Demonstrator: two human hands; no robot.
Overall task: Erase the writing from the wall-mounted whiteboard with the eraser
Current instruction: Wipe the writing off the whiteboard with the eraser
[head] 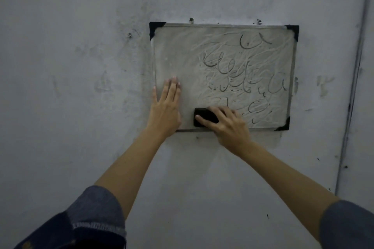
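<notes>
Grey scuffed wall (81,66) behind, whiteboard (182,50) mounted on it, black corner caps. Black eraser (203,116) pressed on board near bottom edge, left of centre. Right hand (226,125) grips eraser, fingers curled over top, thumb along its lower side. Writing (238,70) covers right half, left part smeared. Left hand (166,107) flat on board's lower left, fingers straight. Denim sleeves (97,218) pushed up.

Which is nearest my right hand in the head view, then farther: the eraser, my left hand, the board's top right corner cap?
1. Eraser, gripped by right hand, bottom of board.
2. Left hand, left, flat on board.
3. Top right corner cap, upper right.
</notes>
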